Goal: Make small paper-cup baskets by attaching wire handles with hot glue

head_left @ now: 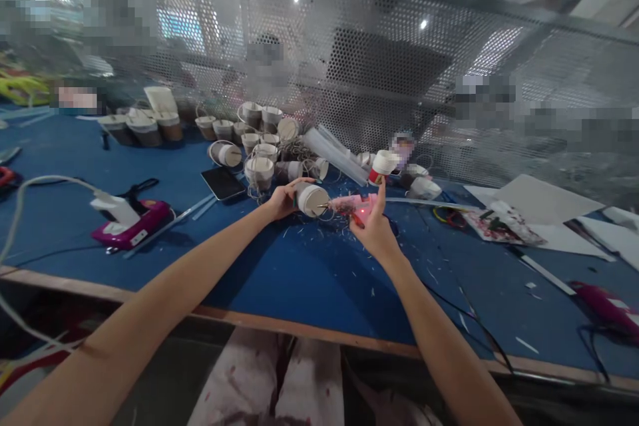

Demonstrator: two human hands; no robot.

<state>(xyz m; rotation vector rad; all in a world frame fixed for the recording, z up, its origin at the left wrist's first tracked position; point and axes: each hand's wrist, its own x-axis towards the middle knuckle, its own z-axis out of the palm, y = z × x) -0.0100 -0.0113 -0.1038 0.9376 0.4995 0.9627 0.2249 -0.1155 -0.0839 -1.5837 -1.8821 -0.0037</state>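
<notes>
Head view: left hand (pixel 283 200) closed round paper cup (pixel 313 200), right hand (pixel 374 231) clasping glue gun (pixel 348 205); I judge gluing underway, nozzle needs steadying.

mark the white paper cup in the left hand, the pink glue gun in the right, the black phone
small white paper cup (pixel 313 200), head view, round end
pink plastic glue gun (pixel 347 204), head view, body
flat black phone (pixel 223 182), head view, screen middle
</notes>
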